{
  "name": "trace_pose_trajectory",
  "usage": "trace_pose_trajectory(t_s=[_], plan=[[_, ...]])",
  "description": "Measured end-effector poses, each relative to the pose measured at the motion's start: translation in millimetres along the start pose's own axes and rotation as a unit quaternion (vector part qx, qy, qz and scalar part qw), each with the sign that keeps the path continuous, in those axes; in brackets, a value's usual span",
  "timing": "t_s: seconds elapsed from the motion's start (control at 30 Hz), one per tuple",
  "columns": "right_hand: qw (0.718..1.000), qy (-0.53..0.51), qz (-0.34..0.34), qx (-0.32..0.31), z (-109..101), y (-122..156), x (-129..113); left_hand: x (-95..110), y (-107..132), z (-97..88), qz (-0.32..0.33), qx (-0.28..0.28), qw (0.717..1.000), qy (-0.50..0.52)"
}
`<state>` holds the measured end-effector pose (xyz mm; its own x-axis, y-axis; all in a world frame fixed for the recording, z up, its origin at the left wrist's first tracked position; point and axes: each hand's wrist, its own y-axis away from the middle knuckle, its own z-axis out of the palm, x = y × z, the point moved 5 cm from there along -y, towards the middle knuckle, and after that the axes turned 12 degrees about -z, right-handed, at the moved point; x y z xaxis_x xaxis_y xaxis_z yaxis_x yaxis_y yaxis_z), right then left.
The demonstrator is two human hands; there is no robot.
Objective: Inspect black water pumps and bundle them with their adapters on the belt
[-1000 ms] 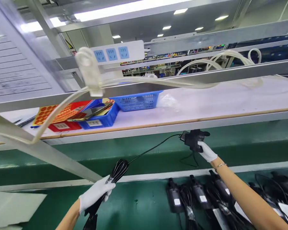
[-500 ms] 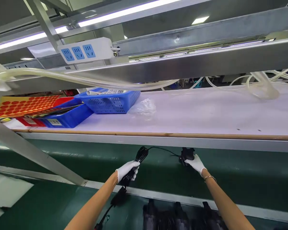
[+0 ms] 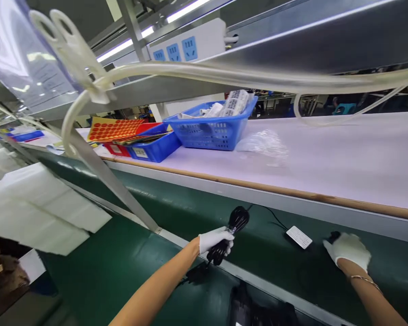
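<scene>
My left hand (image 3: 216,240), in a white glove, is closed round a coiled bundle of black cable (image 3: 237,220) held just above the green conveyor belt (image 3: 129,267). A thin black wire runs from the bundle to a black power adapter (image 3: 299,237) that lies on the far green belt with its white label up, under the shelf edge. My right hand (image 3: 348,250), also gloved, rests palm down on the belt right of the adapter. Its fingers lie loosely spread, the tips touching the adapter's dark end.
On the white shelf (image 3: 343,158) above stand two blue baskets (image 3: 211,131), a sheet of red dot stickers (image 3: 114,129) and a clear plastic bag (image 3: 263,142). A translucent hose (image 3: 224,72) and a power strip (image 3: 187,45) hang overhead. White foam sheets (image 3: 37,208) lie left; more black adapters (image 3: 255,310) lie at the bottom edge.
The adapter went from my right hand's grip under the shelf edge down onto the belt, label up. My right hand let go and shifted right. The view swung left.
</scene>
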<state>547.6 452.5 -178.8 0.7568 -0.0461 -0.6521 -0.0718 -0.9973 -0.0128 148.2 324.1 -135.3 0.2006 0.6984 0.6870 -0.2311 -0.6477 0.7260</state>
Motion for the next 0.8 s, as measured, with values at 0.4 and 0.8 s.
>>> trace_pose_trajectory(t_s=[0.4, 0.8], plan=[[0.786, -0.603, 0.057, -0.121, 164, 89, -224, -106, 57, -59.2, 0.041, 0.212, 0.934, -0.284], [0.82, -0.564, 0.098, -0.03, 150, -3, -185, -194, 18, -73.0, -0.089, 0.327, 0.857, -0.389]])
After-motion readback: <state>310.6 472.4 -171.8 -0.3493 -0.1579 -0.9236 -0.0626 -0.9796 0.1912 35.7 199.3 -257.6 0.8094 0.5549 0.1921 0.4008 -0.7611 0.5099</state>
